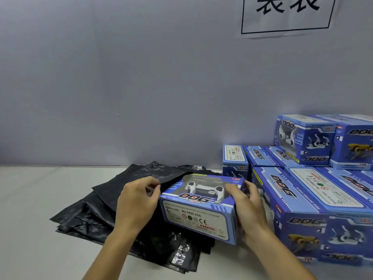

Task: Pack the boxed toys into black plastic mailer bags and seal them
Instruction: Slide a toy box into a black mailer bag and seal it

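A blue toy box (199,209) marked DOG, with a clear window showing a white toy dog, is held above the table's middle. My right hand (245,207) grips its right end. My left hand (139,199) pinches the raised edge of a black mailer bag (161,174) at the box's left end. The box's far left corner sits under that lifted edge. A pile of several black mailer bags (96,215) lies flat below the box and my left hand.
Several more blue DOG boxes (302,199) are stacked at the right, some two high (306,138). A grey wall rises behind the white table (30,209). A paper sign (286,15) hangs on the wall at upper right.
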`<state>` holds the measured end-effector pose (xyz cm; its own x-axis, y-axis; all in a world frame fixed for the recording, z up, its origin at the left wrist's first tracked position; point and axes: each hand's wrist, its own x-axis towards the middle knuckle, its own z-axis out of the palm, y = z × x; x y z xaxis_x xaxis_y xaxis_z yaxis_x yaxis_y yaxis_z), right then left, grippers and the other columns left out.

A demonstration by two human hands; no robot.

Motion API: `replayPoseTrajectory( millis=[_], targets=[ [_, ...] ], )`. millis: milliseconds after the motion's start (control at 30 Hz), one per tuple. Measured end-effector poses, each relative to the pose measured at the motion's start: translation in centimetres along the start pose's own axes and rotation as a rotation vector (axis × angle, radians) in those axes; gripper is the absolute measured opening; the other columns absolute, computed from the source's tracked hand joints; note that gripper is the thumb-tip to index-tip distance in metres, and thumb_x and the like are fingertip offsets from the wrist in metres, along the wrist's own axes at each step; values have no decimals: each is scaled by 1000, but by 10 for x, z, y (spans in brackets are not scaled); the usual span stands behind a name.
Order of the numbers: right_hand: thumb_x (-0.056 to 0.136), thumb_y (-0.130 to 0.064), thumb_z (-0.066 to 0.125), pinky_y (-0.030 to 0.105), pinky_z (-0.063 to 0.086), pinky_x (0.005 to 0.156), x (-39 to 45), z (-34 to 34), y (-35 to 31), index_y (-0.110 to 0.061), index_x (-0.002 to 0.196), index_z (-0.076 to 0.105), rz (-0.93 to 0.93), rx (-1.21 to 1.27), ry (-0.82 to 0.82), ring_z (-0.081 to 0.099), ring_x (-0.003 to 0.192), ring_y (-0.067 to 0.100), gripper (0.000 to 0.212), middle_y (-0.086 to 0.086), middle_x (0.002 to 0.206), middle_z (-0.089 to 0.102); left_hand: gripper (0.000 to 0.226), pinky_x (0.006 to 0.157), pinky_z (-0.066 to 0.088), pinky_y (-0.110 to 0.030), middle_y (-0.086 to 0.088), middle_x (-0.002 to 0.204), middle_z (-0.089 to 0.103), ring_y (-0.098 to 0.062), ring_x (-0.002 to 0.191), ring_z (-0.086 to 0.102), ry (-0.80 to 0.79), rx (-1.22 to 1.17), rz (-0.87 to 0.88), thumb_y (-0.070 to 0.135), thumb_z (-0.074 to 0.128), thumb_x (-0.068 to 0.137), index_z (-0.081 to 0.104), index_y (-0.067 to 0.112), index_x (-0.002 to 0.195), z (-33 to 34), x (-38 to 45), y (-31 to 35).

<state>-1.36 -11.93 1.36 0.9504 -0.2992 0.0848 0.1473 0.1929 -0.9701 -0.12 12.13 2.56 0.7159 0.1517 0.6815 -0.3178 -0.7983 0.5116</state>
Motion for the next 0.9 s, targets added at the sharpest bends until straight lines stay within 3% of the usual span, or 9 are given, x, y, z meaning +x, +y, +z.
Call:
replayPoseTrajectory(
  millis=[167, 333, 433, 567, 667, 833, 900],
  targets=[
    [88, -28, 70, 40, 59, 72, -5, 5, 3, -31, 103, 56, -22, -8, -39, 75, 78, 21, 21, 0, 91, 75, 8, 68, 54, -31, 11, 85, 70, -8, 78, 62, -25, -24, 50, 15, 74, 86, 74, 23, 88, 7, -5, 5],
    [88, -30, 70, 46, 59, 79, -9, 8, 4, -33, 100, 53, -64, -13, 11, 74, 83, 23, 21, 3, 96, 73, 8, 67, 58, -38, 9, 77, 69, -9, 72, 65, 56, -78, 78, 12, 76, 83, 75, 19, 81, 7, -5, 6],
    [88, -30, 71, 44, 59, 78, -9, 9, 5, -33, 103, 53, -83, -9, 18, 73, 85, 22, 24, 3, 98, 72, 12, 66, 58, -32, 12, 74, 69, -7, 68, 65, 76, -119, 142, 6, 78, 81, 75, 17, 80, 6, -5, 10],
    [88, -31, 71, 39, 59, 70, -10, 11, 8, -33, 104, 54, -49, 23, -43, 75, 78, 20, 23, 1, 95, 74, 16, 68, 54, -19, 14, 79, 70, -3, 76, 66, 34, -219, 121, 2, 78, 81, 77, 18, 83, 9, -7, 12],
    [88, -33, 71, 43, 59, 78, -10, 14, 12, -34, 103, 53, -54, 38, 9, 73, 85, 21, 24, 1, 100, 72, 17, 73, 57, -20, 10, 87, 72, -3, 80, 69, 1, -299, 145, -1, 77, 80, 79, 15, 87, 7, -6, 12],
    [87, -32, 72, 41, 58, 77, -9, 9, 13, -32, 103, 54, -41, 68, 26, 73, 85, 22, 24, 1, 96, 74, 15, 88, 55, -20, 16, 108, 69, 5, 103, 64, -160, -326, 151, 1, 70, 88, 73, 15, 90, 9, -7, 11],
    [87, -31, 71, 43, 59, 77, -8, 9, 14, -31, 104, 55, -37, 74, 15, 73, 85, 23, 24, 2, 95, 74, 13, 85, 56, -21, 21, 105, 70, 5, 102, 65, -189, -339, 160, 4, 64, 94, 69, 16, 93, 11, -8, 11]
  ],
)
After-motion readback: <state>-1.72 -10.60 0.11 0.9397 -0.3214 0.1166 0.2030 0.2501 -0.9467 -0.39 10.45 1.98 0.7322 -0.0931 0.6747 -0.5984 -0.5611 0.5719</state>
